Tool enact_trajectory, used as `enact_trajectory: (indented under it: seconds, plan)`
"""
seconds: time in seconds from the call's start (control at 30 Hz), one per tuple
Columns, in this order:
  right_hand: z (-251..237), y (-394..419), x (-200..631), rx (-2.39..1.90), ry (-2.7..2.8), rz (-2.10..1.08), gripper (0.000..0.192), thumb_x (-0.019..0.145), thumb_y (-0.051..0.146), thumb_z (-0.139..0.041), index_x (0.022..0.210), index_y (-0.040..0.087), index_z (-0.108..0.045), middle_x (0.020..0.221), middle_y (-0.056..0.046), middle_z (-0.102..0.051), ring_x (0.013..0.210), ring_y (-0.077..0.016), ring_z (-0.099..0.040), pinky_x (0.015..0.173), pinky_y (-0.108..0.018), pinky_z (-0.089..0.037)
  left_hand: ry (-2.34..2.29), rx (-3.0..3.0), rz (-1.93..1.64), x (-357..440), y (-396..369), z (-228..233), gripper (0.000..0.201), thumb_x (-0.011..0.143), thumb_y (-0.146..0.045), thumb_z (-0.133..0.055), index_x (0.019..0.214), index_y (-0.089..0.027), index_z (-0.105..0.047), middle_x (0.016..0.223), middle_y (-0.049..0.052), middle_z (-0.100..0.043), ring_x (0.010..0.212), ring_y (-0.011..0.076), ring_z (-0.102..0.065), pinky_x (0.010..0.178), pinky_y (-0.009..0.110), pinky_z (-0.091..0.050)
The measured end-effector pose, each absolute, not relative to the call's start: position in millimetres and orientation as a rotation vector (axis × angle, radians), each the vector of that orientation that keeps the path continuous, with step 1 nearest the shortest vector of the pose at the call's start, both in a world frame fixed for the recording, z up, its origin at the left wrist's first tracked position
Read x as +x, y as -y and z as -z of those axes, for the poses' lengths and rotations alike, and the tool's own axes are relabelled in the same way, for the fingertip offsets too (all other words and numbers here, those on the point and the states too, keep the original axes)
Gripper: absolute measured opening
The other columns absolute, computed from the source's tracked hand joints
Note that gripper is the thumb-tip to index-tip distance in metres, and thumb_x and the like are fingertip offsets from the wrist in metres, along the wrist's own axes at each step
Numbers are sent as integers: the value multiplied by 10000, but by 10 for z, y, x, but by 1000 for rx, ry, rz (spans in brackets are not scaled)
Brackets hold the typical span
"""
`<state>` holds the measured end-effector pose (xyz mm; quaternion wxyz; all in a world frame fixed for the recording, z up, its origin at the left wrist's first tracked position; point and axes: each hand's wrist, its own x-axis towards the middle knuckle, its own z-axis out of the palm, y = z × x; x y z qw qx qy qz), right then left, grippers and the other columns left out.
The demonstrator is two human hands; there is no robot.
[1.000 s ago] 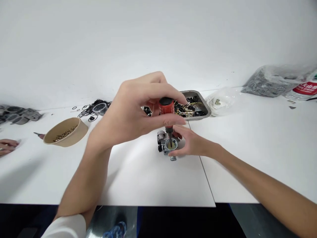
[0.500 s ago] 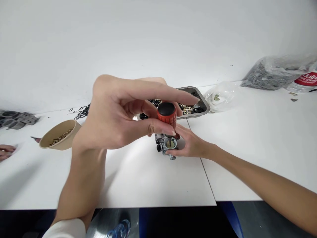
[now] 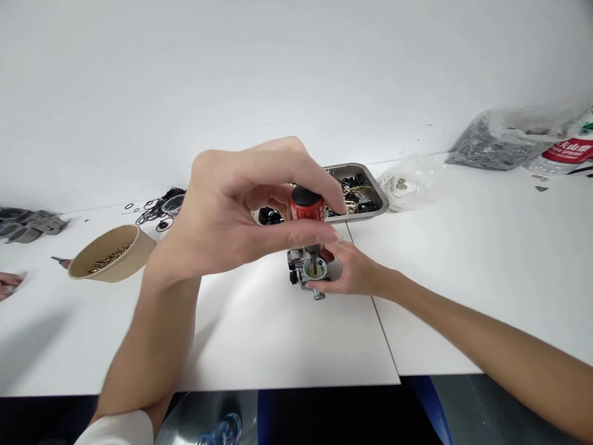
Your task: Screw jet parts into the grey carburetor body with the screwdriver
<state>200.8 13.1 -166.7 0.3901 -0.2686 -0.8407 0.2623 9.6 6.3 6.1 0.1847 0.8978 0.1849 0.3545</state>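
My left hand point(image 3: 250, 210) is closed round the red handle of a screwdriver point(image 3: 308, 210) with a black cap, thumb and fingers on its sides. The shaft points down into the round bore of a small metal carburetor point(image 3: 296, 267). My right hand point(image 3: 349, 269) grips the carburetor from the right, fingers and thumb on either side of it. Low over the white table, the carburetor has its round opening facing up. Part of its far side is hidden behind my left hand and the screwdriver.
Behind stands a metal tray point(image 3: 380, 201) of small black and brass parts, beside a clear plastic bag point(image 3: 417, 182). At left are a paper bowl point(image 3: 132, 259) of brass pieces, black rings point(image 3: 151, 213), grey castings point(image 3: 32, 225) and another person's hand point(image 3: 8, 284). A filled bag point(image 3: 486, 139) lies at right.
The fingers of my left hand have curled in; the index finger, stretched out before, now bends down round the screwdriver handle. My right hand and the carburetor stay together. The view has shifted slightly.
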Motion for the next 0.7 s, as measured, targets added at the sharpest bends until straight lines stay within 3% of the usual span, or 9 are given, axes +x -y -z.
enact_trajectory:
  seconds: [0.2,0.37,0.53,0.7]
  plan:
    - [1695,-160,1996,-596,2115,-729,428,783,429,-757,1090,206,-562,1025,-77,-616,907,-221,-597,803,-378,-537,-448,2465,-1105,114,-33,-32,276,736,-264,-819,993,-285,-721,937,-23,-696,692,135,-664,508,251,-524]
    - [1693,-169,2008,-588,2120,-761,465,768,417,-774,1124,208,-561,1037,-77,-621,839,-200,-587,733,-361,-538,-539,2385,-1016,74,44,-71,313,784,-173,-758,1060,-320,-734,943,4,-734,787,200,-713,470,259,-544]
    - [1667,-154,2021,-606,2135,-760,442,785,395,-762,1123,197,-557,1079,-87,-618,934,-219,-599,809,-383,-537,-428,2403,-869,58,31,-114,372,837,-55,-636,1106,-296,-724,980,27,-740,828,201,-719,526,254,-598]
    - [1669,-150,2020,-600,2149,-718,407,799,404,-749,1082,191,-549,1028,-80,-616,866,-203,-592,755,-353,-528,-367,2421,-929,64,-48,-74,300,786,-111,-734,1068,-210,-716,1018,73,-692,821,206,-704,534,268,-618]
